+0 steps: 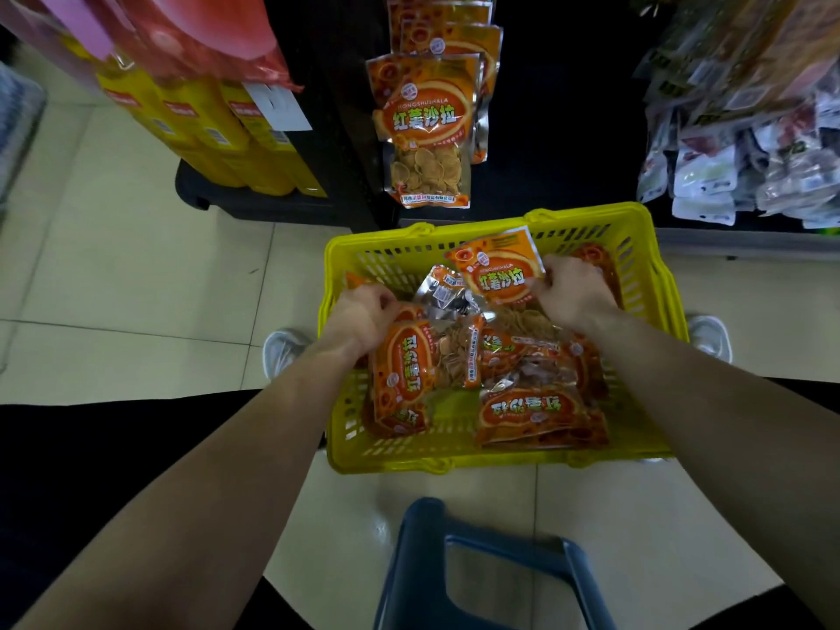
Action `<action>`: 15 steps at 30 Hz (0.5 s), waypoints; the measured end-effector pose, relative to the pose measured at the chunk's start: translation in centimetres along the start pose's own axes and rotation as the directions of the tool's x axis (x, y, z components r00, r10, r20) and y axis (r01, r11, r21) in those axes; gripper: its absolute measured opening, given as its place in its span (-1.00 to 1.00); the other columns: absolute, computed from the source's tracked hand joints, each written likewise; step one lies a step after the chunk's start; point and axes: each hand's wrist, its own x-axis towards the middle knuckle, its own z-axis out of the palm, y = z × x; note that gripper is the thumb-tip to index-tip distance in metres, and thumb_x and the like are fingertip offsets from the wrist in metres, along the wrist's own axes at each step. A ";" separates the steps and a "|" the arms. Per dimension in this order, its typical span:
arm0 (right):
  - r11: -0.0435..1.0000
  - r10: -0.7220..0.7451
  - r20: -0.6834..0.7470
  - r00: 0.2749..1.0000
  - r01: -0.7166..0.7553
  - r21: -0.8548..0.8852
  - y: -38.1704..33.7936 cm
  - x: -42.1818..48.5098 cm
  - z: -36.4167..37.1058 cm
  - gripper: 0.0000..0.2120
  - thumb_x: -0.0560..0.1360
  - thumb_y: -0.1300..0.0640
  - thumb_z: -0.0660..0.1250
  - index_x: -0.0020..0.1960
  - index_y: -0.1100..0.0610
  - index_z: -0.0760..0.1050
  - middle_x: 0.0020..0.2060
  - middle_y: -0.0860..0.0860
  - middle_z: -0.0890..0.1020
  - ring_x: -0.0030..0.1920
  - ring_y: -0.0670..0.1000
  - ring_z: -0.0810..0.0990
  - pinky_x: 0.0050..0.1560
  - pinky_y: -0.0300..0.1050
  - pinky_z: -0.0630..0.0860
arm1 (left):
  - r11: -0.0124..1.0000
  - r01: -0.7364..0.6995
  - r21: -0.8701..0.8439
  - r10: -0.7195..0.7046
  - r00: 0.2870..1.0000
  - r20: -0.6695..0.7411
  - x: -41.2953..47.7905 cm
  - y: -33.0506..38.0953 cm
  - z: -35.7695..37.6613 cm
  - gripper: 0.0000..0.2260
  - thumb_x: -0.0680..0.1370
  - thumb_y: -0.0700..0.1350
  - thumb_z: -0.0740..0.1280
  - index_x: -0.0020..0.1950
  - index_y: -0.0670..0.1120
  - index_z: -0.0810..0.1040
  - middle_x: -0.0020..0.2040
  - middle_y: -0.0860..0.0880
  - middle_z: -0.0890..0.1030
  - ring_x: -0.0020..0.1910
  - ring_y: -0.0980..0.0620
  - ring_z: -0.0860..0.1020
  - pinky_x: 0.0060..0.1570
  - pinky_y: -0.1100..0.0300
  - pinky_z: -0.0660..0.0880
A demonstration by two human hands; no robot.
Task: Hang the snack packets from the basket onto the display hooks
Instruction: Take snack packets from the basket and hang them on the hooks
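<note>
In the head view, a yellow basket (500, 462) of rigid slotted plastic is seen on pale glossy floor tiles (136, 266), its rim rectangular with rounded corners. It is filled with snack packets (536, 411): flat, glossy orange pouches with crinkled silver foil backs and clear windows through which round, ridged crisps are shown.

The right hand (572, 288) is reached in with the forearm extended. A raised packet (500, 271) is pinched by its side edge between thumb and curled fingers and is held tilted above the heap, just left of that hand.

The left hand (363, 316) is lowered by the basket's left wall, its fingers curled round the top of a lying packet (407, 370), which stretches from the hand back toward the person. A foil-backed packet (447, 295) is left showing between the two hands.

Beyond both hands, past the far rim, hung packets (425, 125) are layered on the dark display, well apart from the fingers, with open dark room to their right. Behind the wrists, a blue stool (418, 561) is seen.
</note>
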 end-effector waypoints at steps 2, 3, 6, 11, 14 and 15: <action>1.000 0.011 0.013 1.000 -0.010 -0.005 -0.2 0.0 0.0 -0.79 0.58 -0.01 0.30 0.13 0.07 0.56 0.01 0.13 0.67 0.05 0.23 0.62 0.09 0.11 0.56 | 0.999 0.020 0.030 -0.021 0.999 0.034 0.0 0.0 0.3 -0.81 0.58 0.05 0.37 0.08 -0.01 0.66 0.04 -0.08 0.66 -0.13 0.04 0.49 -0.12 0.22 0.39; 1.000 0.012 0.015 1.000 -0.012 -0.003 -0.2 0.0 0.0 -0.81 0.58 0.00 0.30 0.12 0.06 0.55 0.00 0.12 0.68 0.04 0.22 0.62 0.09 0.12 0.57 | 0.999 0.019 0.040 -0.021 0.999 0.038 -0.1 0.0 0.3 -0.82 0.56 0.04 0.39 0.07 -0.02 0.67 0.05 -0.08 0.67 -0.12 0.05 0.50 -0.10 0.23 0.40; 1.000 -0.011 0.010 1.000 0.011 0.019 -0.2 -0.1 0.0 -0.91 0.59 0.04 0.30 0.03 0.04 0.54 -0.08 0.07 0.66 -0.01 0.18 0.62 -0.02 0.01 0.55 | 1.000 -0.002 0.016 0.002 0.999 0.046 -0.3 0.0 0.1 -0.87 0.54 0.00 0.41 0.03 0.01 0.69 0.01 -0.07 0.69 -0.07 0.01 0.60 -0.07 0.22 0.47; 0.997 -0.066 0.024 0.998 0.065 0.051 -1.3 -0.7 -1.6 -0.84 0.60 0.05 0.27 0.13 0.03 0.55 0.02 0.07 0.66 0.07 0.18 0.59 0.04 -0.02 0.49 | 0.997 -0.073 -0.022 0.073 0.997 -0.001 -0.6 1.6 -2.2 -0.88 0.55 -0.10 0.37 -0.01 0.07 0.69 -0.13 0.04 0.61 -0.04 -0.02 0.60 -0.06 0.24 0.46; 0.989 -0.141 0.036 0.989 0.139 0.056 -2.9 -1.3 -3.7 -0.83 0.61 0.05 0.27 0.15 0.06 0.54 0.05 0.08 0.66 0.09 0.17 0.59 0.09 0.04 0.52 | 0.992 -0.120 -0.047 0.119 0.993 -0.018 -1.1 3.2 -4.5 -0.85 0.55 -0.14 0.35 -0.09 0.11 0.64 -0.09 0.01 0.63 -0.01 -0.04 0.61 0.01 0.16 0.53; 0.984 -0.172 0.031 0.985 0.171 0.056 -3.6 -1.5 -4.6 -0.87 0.61 0.06 0.27 0.11 0.05 0.53 0.02 0.06 0.66 0.07 0.15 0.59 0.05 0.01 0.52 | 0.989 -0.132 -0.061 0.130 0.991 -0.030 -1.3 3.7 -5.4 -0.84 0.55 -0.14 0.35 -0.12 0.12 0.63 -0.10 0.00 0.64 -0.01 -0.05 0.61 0.01 0.16 0.53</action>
